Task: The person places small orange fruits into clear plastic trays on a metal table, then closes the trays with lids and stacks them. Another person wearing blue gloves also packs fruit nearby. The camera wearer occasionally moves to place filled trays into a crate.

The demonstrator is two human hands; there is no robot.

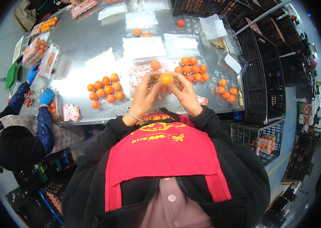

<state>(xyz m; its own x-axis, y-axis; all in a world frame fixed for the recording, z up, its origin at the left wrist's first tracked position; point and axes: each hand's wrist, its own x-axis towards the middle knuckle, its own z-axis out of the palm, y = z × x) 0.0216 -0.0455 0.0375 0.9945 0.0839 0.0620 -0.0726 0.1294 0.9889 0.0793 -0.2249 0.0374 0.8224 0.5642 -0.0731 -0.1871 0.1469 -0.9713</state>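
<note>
Between the fingertips of my left hand [146, 91] and my right hand [185, 91] is a small yellow-orange fruit [166, 79], perhaps a tomato. Both hands touch it, above the front part of the metal table. Just beyond my fingers, one orange fruit [155, 65] rests on a clear plastic clamshell with a printed label [136, 74], partly hidden by my hands. On the left, several orange-red fruits [108, 89] sit in a clear tray. Another group of fruits [195, 68] sits in a tray to the right. A few more fruits [226, 94] lie in a clear tray farther right.
White sheets [144, 47] lie over clear trays across the metal table [72, 37]. Printed packets [71, 112] lie at the front left edge. A co-worker's blue-gloved hands [46, 97] handle fruit and packs at left. Black plastic crates [260, 77] stand at right.
</note>
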